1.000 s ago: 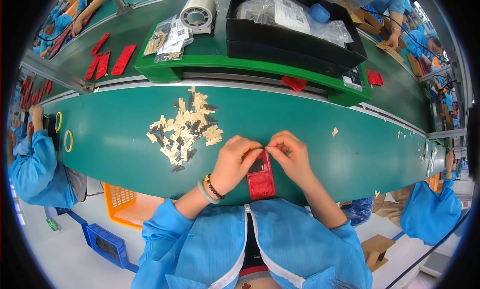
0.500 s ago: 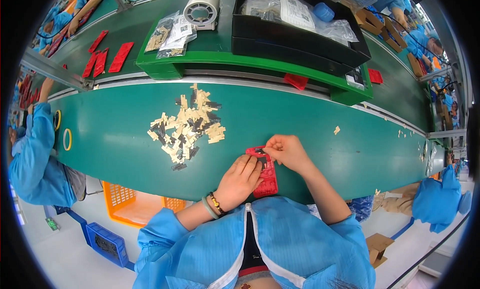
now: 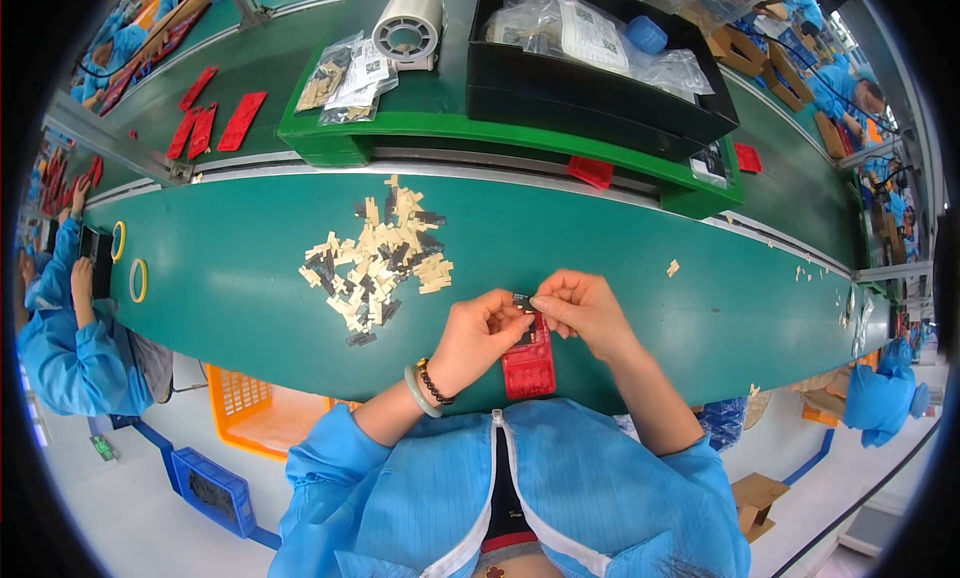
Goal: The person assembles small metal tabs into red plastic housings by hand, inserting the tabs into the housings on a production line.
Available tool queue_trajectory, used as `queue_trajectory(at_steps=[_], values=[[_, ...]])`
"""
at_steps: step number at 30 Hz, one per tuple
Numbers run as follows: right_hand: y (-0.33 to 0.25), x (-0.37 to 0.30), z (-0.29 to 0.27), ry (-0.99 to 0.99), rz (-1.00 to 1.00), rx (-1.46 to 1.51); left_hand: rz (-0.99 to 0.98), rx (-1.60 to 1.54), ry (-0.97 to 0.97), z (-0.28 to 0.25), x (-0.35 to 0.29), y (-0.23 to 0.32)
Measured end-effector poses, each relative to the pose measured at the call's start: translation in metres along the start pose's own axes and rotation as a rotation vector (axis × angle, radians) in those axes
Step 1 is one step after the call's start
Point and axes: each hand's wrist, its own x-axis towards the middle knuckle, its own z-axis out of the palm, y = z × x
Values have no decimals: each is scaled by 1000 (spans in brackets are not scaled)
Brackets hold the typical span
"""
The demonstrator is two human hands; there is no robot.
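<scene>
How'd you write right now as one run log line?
left hand: at small dark piece, grip unclear | right hand: at same piece, grip unclear | red casing: partly under hands | cream and dark pile: on green table

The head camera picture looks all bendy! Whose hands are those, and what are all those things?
They belong to the person wearing the camera on their head; it looks down, and its wide lens bends straight edges. The left hand and right hand meet at a small dark piece by the far end of a red plastic case. It's hard to see which grips it. On the green table lies a pile of cream and dark bits, with two yellow rings farther left.
</scene>
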Motion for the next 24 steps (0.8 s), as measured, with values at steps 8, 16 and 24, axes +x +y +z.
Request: queue_trajectory(at_steps=[8,16,24], values=[[2,-1,4,40,-38,38,21,-99,21,3,0,6],[4,0,7,30,-70,69,52,-67,80,1,-2,4],[3,0,11,36,-38,125,594,687,287,-18,8,11]])
